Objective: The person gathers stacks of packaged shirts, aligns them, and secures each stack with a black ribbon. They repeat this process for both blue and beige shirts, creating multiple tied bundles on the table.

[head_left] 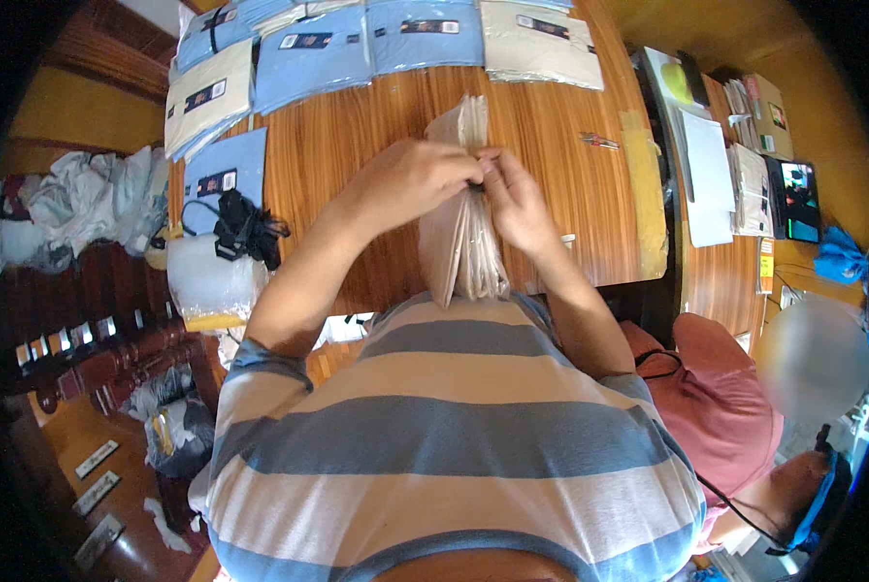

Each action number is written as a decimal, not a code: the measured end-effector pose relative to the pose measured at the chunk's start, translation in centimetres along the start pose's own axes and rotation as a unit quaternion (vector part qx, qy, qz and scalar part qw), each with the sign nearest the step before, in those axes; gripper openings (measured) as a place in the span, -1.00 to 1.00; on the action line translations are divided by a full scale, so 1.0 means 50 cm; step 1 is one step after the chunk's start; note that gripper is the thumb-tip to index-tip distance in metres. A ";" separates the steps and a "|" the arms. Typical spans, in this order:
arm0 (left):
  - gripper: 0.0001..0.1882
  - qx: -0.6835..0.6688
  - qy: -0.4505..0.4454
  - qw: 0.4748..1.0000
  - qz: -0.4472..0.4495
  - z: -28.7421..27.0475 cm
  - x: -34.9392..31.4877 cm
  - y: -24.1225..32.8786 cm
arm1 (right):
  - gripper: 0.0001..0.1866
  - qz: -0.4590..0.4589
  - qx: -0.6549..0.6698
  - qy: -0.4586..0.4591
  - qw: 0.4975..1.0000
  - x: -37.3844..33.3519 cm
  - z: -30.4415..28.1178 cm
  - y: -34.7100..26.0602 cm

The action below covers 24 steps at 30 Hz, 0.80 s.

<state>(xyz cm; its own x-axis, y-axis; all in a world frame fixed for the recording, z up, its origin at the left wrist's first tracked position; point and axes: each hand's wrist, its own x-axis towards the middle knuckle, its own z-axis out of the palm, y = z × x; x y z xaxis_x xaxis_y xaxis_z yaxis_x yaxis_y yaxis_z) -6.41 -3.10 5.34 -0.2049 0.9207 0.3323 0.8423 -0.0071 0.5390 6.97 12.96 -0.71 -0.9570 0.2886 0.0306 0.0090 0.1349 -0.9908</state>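
A bundle of flat beige packs in clear plastic (459,247) stands on edge on the wooden table in front of my chest. Above its upper edge my left hand (420,175) and my right hand (517,199) meet with fingertips pinched together. Between them a bit of black strip (474,185) shows, lying across the top of the bundle. Both hands appear closed on this strip; its ends are hidden by my fingers. A tangle of black strips (245,228) lies at the table's left edge, partly over a blue packed garment (226,160).
Rows of blue packs (313,58) and beige packs (541,44) line the far side of the table. Small red-handled snips (599,141) lie to the right. Clear plastic bags (211,276) sit at the left edge. A person in a red shirt (711,388) is close on my right.
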 end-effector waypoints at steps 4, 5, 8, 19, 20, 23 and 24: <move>-0.89 0.170 0.086 0.979 0.074 0.056 -0.041 0.019 | -0.71 -0.062 0.039 -0.015 0.997 -0.009 0.009 0.026; -0.88 0.182 0.127 0.971 0.092 0.064 -0.049 0.018 | -0.72 -0.070 0.052 -0.023 0.996 -0.009 0.011 0.032; -0.79 0.201 0.217 0.952 0.083 0.078 -0.055 0.024 | -0.80 -0.018 0.160 -0.090 0.983 -0.001 0.007 0.071; -0.67 -0.189 0.173 0.948 -0.186 0.120 -0.055 -0.006 | -0.85 -0.271 -0.421 -0.026 0.865 0.013 -0.055 -0.064; -0.67 -0.227 0.152 0.938 -0.214 0.124 -0.063 -0.023 | -0.86 -0.313 -0.438 -0.035 0.842 0.021 -0.056 -0.070; -0.76 -0.526 0.011 0.825 -0.207 0.073 -0.070 -0.053 | -0.87 -0.371 -0.470 -0.066 0.798 0.039 -0.053 -0.082; -0.76 -0.600 -0.036 0.770 -0.215 0.064 -0.073 -0.065 | -0.87 -0.380 -0.472 -0.077 0.792 0.042 -0.053 -0.085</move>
<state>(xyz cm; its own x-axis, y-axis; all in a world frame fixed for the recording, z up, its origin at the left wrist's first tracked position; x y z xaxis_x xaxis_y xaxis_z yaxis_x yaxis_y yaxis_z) -6.80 -5.19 -0.12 -0.2721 0.9574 -0.0964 -0.3704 -0.0118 0.9288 5.70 15.52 3.93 -0.8133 -0.3254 0.4823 -0.4432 0.8836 -0.1513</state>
